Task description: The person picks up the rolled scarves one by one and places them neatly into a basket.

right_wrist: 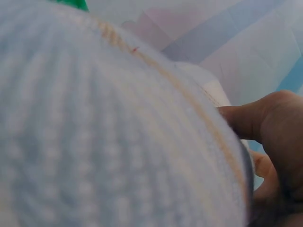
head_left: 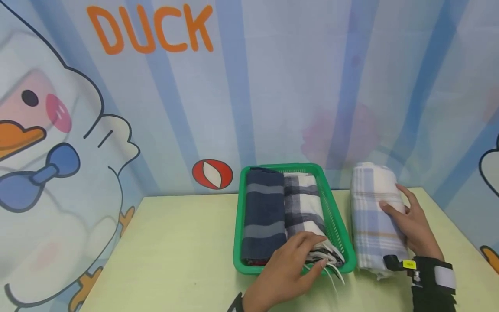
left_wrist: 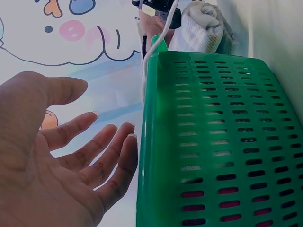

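A green plastic basket (head_left: 236, 234) holds a rolled navy towel (head_left: 264, 212) with grey stripes and, to its right, a white-and-dark plaid towel (head_left: 306, 201). White cords (head_left: 333, 275) trail from the plaid towel over the near rim. My left hand (head_left: 286, 268) hovers at that rim; the left wrist view shows its fingers spread loosely beside the basket wall (left_wrist: 208, 137) with nothing between them. Right of the basket lies a folded pale blue-and-white plaid towel (head_left: 376, 236). My right hand (head_left: 417, 223) grips its right side, thumb (right_wrist: 244, 120) on top, fingers partly hidden behind the edge.
The pale yellow table (head_left: 183, 247) ends at a printed backdrop (head_left: 273, 86) with a cartoon duck (head_left: 50, 242). Basket and pale towel stand near the table's back edge, a narrow gap between them. A strapped wrist camera (head_left: 391, 263) overhangs the pale towel's near end.
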{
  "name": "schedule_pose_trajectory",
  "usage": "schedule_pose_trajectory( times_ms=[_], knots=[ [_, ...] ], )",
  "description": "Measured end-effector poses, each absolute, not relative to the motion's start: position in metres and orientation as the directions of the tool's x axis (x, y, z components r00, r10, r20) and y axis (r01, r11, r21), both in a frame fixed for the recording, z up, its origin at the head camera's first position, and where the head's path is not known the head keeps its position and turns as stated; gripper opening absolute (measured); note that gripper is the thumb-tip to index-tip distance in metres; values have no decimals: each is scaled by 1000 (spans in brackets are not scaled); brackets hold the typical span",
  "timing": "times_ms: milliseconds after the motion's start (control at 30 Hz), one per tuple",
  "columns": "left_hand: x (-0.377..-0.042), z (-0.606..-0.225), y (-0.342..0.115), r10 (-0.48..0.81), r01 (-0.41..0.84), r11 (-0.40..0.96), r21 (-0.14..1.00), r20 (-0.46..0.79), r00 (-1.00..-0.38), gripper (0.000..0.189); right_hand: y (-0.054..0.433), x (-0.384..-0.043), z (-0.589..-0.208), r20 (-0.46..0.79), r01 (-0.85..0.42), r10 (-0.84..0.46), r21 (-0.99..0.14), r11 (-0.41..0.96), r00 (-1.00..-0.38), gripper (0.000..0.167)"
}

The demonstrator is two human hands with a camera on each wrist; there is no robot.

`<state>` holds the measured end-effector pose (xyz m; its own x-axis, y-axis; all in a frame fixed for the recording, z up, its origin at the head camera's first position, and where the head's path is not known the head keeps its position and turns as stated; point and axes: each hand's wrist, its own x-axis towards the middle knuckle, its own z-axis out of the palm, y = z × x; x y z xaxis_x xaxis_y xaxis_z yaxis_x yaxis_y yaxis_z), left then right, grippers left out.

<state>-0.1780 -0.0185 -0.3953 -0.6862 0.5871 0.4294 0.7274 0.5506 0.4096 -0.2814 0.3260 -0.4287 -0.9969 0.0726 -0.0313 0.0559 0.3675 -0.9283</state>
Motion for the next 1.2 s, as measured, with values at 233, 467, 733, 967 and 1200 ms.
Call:
schedule_pose_trajectory(
  times_ms=[233,467,733,967,1200],
  knots=[
    [-180,-391,-18,573,719,556,417,434,-695,42,320,-282,-414,3,30,84,-923,384,-996,85],
    [-182,-389,-20,554,707,572,415,441,-706,44,310,-280,-402,42,3,111,-926,378,-993,86],
    [-180,-391,-22,552,673,548,496,390,-737,48,308,-270,-397,62,-10,121,-921,391,-991,84],
    [-180,-390,-22,527,642,574,508,372,-765,55,306,-263,-390,95,-46,113,-927,373,-989,82],
    [-180,-390,-23,513,612,571,547,345,-786,58,306,-258,-386,91,-50,119,-947,316,-989,81]
  ],
)
